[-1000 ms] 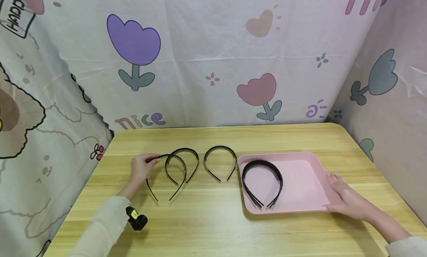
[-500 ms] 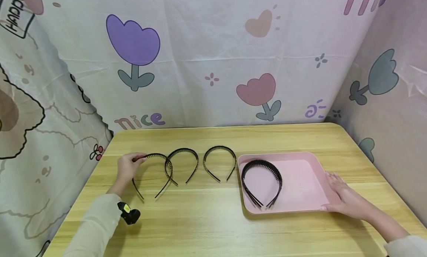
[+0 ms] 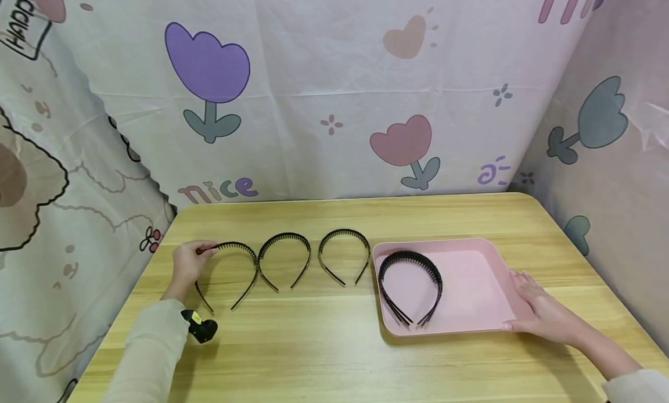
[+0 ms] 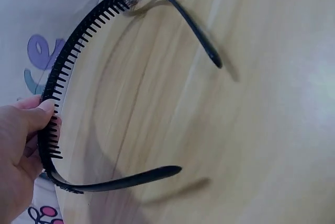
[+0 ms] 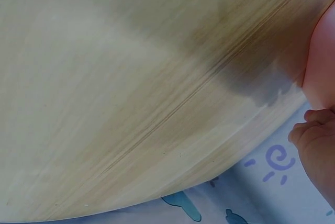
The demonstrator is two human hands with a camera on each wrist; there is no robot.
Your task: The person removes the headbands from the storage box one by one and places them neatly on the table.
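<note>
On my left wrist feed, my left hand pinches a black toothed headband at its curved top, the thumb lying along the outer edge. Both of its tips point away from my fingers over the pale wooden table. Beyond the fingers, a patterned cloth shows.

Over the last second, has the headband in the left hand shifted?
Yes. The left hand slid its headband leftward, off the middle headband it overlapped; they now lie side by side.
</note>
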